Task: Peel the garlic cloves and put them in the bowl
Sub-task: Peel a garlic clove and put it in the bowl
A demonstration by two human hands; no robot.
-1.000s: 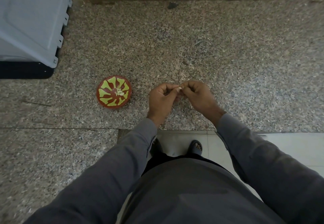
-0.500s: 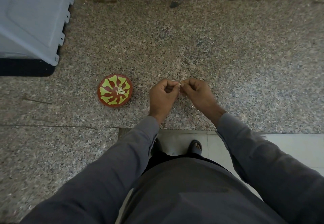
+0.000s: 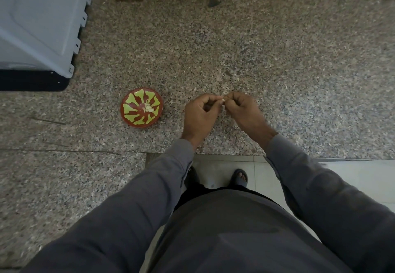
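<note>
A small pale garlic clove (image 3: 222, 100) is pinched between the fingertips of both hands above the speckled granite counter (image 3: 277, 63). My left hand (image 3: 199, 115) grips it from the left with curled fingers, and my right hand (image 3: 242, 110) pinches it from the right. Most of the clove is hidden by the fingers. To the left of the hands stands a red bowl (image 3: 128, 110) with a yellow-green pattern. Several peeled cloves (image 3: 149, 108) lie in its middle.
A grey plastic appliance (image 3: 36, 22) with a black base fills the counter's back left corner. A tiled wall runs along the back. The counter's front edge is just below my wrists, with a tiled floor and my sandalled feet (image 3: 240, 177) beneath.
Both hands stay together on the clove at nearly the same spot. The fingers have shifted slightly around it. The bowl has not moved.
</note>
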